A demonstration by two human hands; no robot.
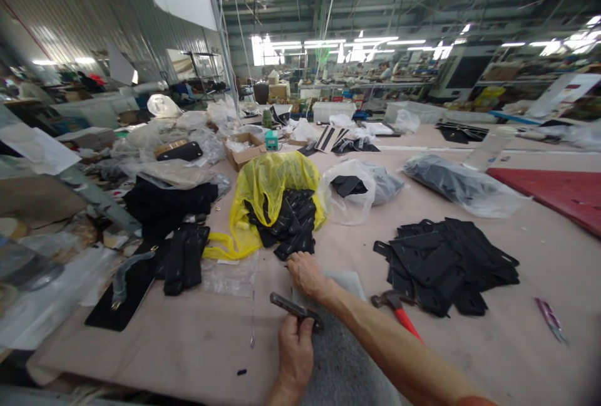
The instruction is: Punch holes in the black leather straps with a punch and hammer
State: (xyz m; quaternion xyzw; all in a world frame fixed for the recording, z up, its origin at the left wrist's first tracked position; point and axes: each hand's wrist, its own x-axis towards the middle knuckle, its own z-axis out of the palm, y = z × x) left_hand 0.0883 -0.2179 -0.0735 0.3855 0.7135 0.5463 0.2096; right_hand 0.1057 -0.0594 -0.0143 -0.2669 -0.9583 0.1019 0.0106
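My left hand [295,349] is closed round one end of a dark flat strap-like piece [293,309], above the edge of a grey mat [345,356]. My right hand [307,275] reaches across to the near edge of a pile of black pieces [295,224] spilling from a yellow plastic bag [267,174]. Its fingertips are at the lowest piece of that pile; what they grip, if anything, is too small to make out. The right forearm passes over the mat.
To the right lie a red-handled hammer [406,318], a heap of black pieces [446,262] and pink-handled pliers [551,321]. Clear bags [357,187] stand behind. At left are black straps [185,259] and a black panel [126,290].
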